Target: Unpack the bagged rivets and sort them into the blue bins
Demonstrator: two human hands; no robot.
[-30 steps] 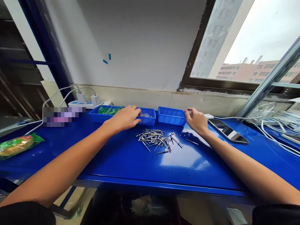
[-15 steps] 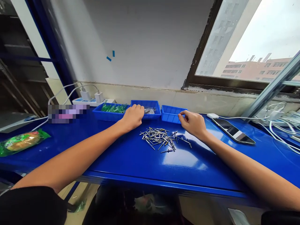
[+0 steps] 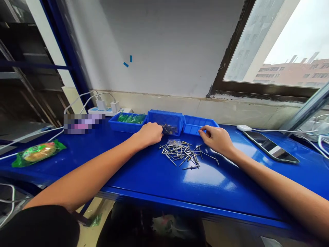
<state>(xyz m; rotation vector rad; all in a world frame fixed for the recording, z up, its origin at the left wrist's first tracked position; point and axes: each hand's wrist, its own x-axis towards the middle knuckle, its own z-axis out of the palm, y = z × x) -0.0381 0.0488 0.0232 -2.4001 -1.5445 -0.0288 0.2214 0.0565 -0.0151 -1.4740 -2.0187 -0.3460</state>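
While the left hand [image 3: 151, 133] seems to have its fingers closed on the tilted middle bin [image 3: 167, 118], work looks part done: metal pins [image 3: 182, 153] heaped on table [image 3: 151, 178], some left inside that bin. Right hand [image 3: 216, 139] by right bin [image 3: 202, 121], fingers curled; can't tell if gripping. Three bins, one clear bag [image 3: 174, 141], pins uncountable.

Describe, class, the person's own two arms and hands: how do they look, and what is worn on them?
A plain black sleeve, apparently cloth, covers the upper part of the left arm, leaving its forearm bare. The right arm is bare where clearly visible. The left hand and right hand are ungloved, with no watch or bracelet visible.
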